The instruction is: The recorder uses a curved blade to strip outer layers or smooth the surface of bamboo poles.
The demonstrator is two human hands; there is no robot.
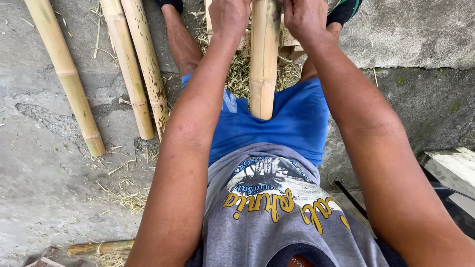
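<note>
A thick yellow bamboo pole (263, 64) runs from my lap away between my legs, its cut end resting against my blue shorts. My left hand (228, 16) is closed at the pole's left side near the top edge of the view. My right hand (303, 17) is closed at the pole's right side. What the fingers grip beyond the pole is cut off by the frame edge. A pile of thin bamboo shavings (237, 69) lies under the pole between my knees.
Three bamboo poles (129, 69) lie side by side on the concrete floor at the left. A short bamboo piece (99, 247) lies at the bottom left. A pale concrete block (452, 165) and a dark object sit at the right.
</note>
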